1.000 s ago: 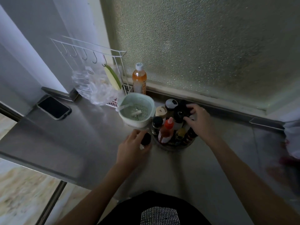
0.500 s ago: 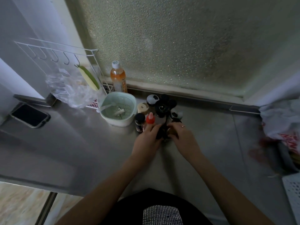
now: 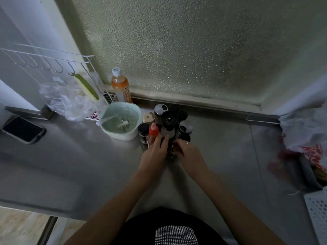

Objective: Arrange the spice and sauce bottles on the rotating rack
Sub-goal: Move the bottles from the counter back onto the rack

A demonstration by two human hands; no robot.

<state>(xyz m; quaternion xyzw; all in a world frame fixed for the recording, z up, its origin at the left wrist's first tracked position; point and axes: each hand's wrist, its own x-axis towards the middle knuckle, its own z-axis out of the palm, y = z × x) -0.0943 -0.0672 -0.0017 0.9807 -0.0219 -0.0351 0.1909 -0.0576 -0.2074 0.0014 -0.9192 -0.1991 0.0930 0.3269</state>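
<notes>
A: Where is the rack?
B: The rotating rack (image 3: 168, 124), crowded with dark-capped bottles, stands on the steel tabletop (image 3: 70, 165) beside a green bowl (image 3: 122, 119).
A: And the hands?
B: The left hand (image 3: 154, 152) and right hand (image 3: 189, 154) meet around a dark bottle (image 3: 170, 149) at the front; each grip's closure is unclear.

Left hand (image 3: 154, 152) and right hand (image 3: 190, 154) reach forward together, fingers curled, nearly touching.

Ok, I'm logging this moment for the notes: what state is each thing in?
Left hand: fingers on the rack's front bottles.
Right hand: fingers curled at the same dark front bottle; grip unclear.
Red-capped sauce bottle: upright, capped.
Orange drink bottle: upright, capped.
Phone: flat, screen dark.
Green strainer bowl: upright.
</notes>
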